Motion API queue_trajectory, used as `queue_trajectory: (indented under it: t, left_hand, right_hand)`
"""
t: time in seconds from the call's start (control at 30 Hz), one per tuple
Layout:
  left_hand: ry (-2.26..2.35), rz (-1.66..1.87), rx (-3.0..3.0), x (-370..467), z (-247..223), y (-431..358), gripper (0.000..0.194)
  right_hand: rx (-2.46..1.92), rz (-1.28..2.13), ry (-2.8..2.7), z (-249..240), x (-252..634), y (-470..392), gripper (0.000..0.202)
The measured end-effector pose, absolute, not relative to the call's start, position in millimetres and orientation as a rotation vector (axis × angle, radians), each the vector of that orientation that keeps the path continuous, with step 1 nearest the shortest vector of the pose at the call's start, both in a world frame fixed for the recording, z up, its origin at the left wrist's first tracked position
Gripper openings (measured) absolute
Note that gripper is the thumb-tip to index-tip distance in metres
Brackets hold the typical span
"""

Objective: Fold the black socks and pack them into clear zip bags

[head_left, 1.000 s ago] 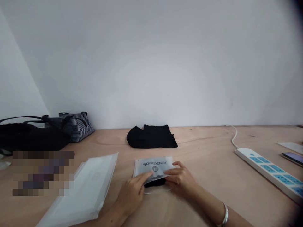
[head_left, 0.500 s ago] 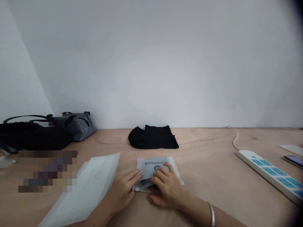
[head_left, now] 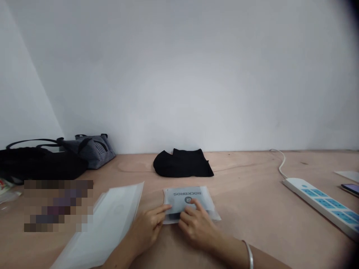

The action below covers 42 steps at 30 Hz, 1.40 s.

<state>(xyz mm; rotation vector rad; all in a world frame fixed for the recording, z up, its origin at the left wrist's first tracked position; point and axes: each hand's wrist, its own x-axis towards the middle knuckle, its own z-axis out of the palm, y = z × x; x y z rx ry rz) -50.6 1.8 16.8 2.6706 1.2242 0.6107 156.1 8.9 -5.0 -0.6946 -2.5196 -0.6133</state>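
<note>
A frosted zip bag (head_left: 207, 200) printed ROCKBROS lies flat in front of me, its lettering upside down to my view. Something dark shows through its near part. My left hand (head_left: 151, 224) grips the bag's near left corner, index finger stretched along the top and the other fingers curled. At the near edge, my right hand (head_left: 198, 228) has its fingers bent and closed on the bag, its index finger reaching toward the logo. The zip slider is not visible. A silver bangle (head_left: 248, 254) circles my right wrist.
Larger translucent bags (head_left: 103, 220) lie to the left. A folded black cloth item (head_left: 183, 163) rests near the wall. Black (head_left: 42, 162) and striped bags (head_left: 97, 151) stand at the left; a power strip (head_left: 322, 203) and phone (head_left: 350, 188) lie at the right.
The near edge of the zip bag, which gaped with its slider showing, now lies flatter. My right hand has shifted slightly, its thumb drawn in under the fingers. The view has moved a little.
</note>
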Motion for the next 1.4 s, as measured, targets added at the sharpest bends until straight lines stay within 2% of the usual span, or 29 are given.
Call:
queue_trajectory:
  t: [0.23,0.4,0.47,0.53,0.6,0.8,0.97,1.07,1.2,1.4]
  left_hand:
    - [1.221,0.588,2.585,-44,15,5,0.022]
    - [1.239,0.615,2.506,-35,14,3,0.018]
    - [1.22,0.624,2.539,-30,16,-1,0.029]
    - [1.182,0.597,2.605,-23,18,-4,0.054]
    - [1.156,0.537,2.663,-17,18,-5,0.068]
    - [1.177,0.289,2.711,-12,2,1,0.06]
    - [1.253,0.327,2.792,-19,-12,4,0.076]
    - [1.358,0.434,2.798,-21,-18,5,0.088]
    - [1.45,0.381,2.704,-21,-18,4,0.097]
    - [1.453,0.257,2.633,-20,-12,2,0.093]
  right_hand:
    - [-0.93,-0.513,-2.39,-12,250,-5,0.022]
    - [-1.118,-0.345,-2.44,-1,278,-21,0.016]
    - [-1.174,-0.23,-2.477,10,275,-22,0.011]
    - [-1.172,-0.121,-2.505,20,265,-18,0.018]
    - [-1.1,-0.032,-2.538,27,250,-10,0.025]
    - [-0.82,0.167,-2.713,32,206,26,0.061]
    - [-0.83,0.311,-2.831,27,198,37,0.075]
    - [-0.914,0.331,-2.844,24,201,30,0.073]
    - [-1.317,0.333,-2.679,15,211,12,0.065]
    - [-2.161,0.203,-2.156,-4,242,18,0.067]
